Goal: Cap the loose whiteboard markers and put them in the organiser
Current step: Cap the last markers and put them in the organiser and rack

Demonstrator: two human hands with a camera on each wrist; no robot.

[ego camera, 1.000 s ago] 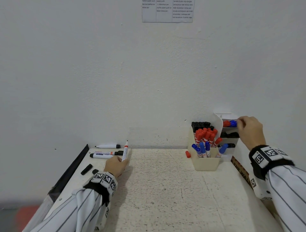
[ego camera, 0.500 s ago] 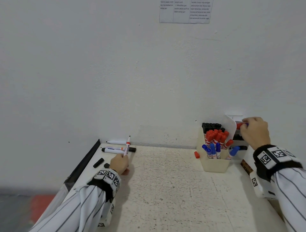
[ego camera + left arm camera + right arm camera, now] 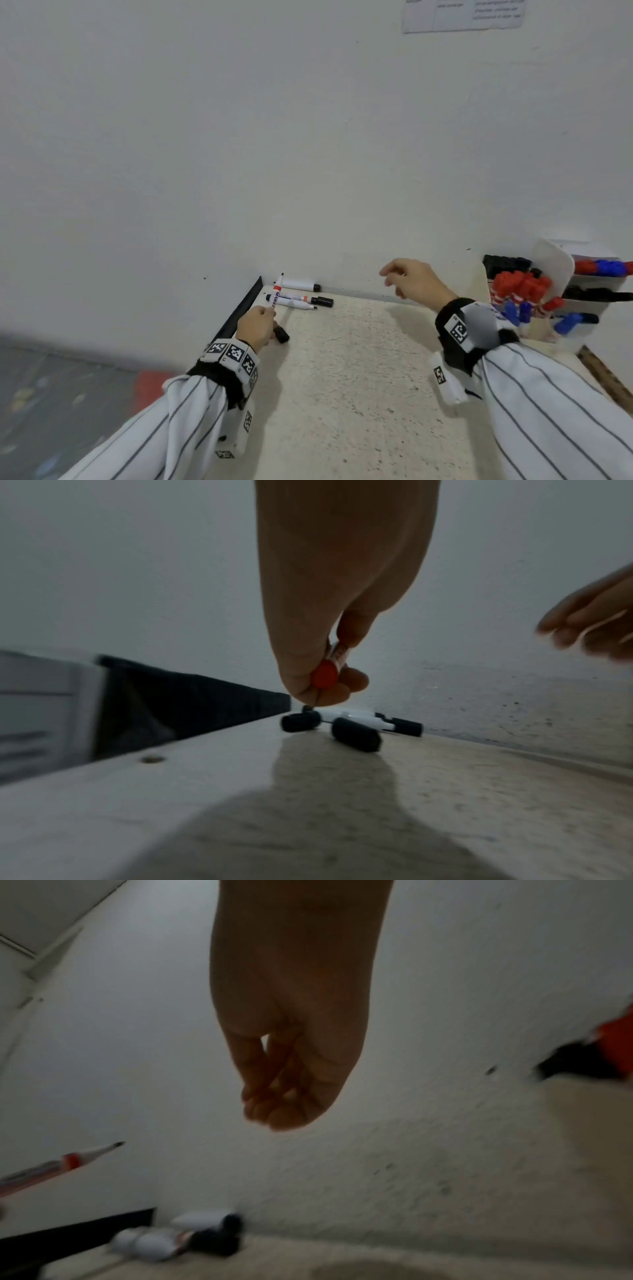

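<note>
The organiser (image 3: 561, 291) at right is already crowded with capped markers, while the left hand (image 3: 255, 327) pinches an uncapped red marker (image 3: 276, 294), the right hand (image 3: 416, 282) hangs loosely curled and empty, and more markers (image 3: 298, 298) and black caps (image 3: 281, 334) wait on the bench (image 3: 359, 377).

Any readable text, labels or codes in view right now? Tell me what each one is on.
Red marker in the left hand: lettering down the barrel, looks like "MARK...", the rest hidden or blurred.
Paper sheet on the wall: printed columns, too small to read.
Wristbands: square black-and-white code tags, no words.
Markers lying by the wall: labels too blurred.
</note>
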